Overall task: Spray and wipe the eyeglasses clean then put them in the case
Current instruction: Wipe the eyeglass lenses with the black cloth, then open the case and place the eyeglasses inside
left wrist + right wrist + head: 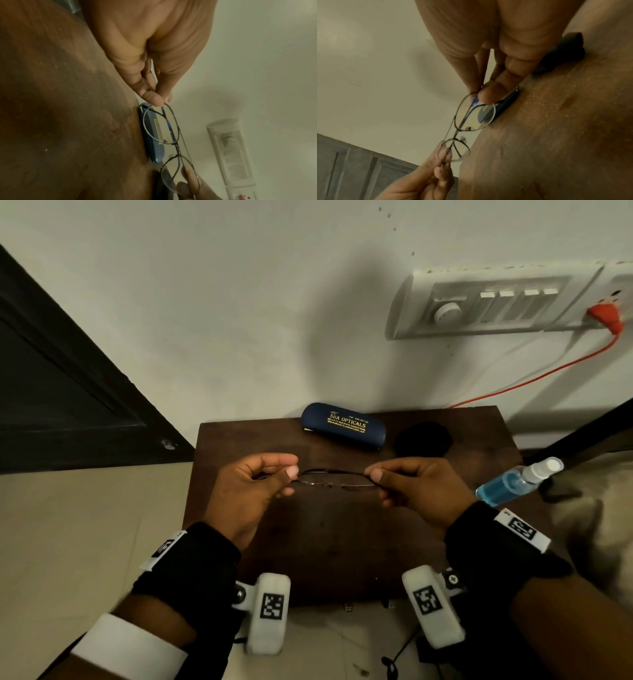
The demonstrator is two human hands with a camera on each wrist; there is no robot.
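Thin dark-rimmed eyeglasses (334, 478) hang above the brown table (342, 542), held between both hands with temples folded. My left hand (270, 477) pinches the left end of the frame (161, 127) between thumb and fingers. My right hand (394, 479) pinches the right end (476, 113) the same way. A navy glasses case (343, 426) with gold lettering lies closed at the table's back edge, also seen behind the lenses as a blue case (154, 148). A spray bottle (517, 482) of blue liquid lies on its side at the table's right edge.
A round black cloth (423, 438) lies right of the case. A switch panel (496, 302) with an orange plug and cord (604, 314) is on the wall behind. A dark door (51, 388) stands to the left. A pale fabric heap (599, 525) lies right.
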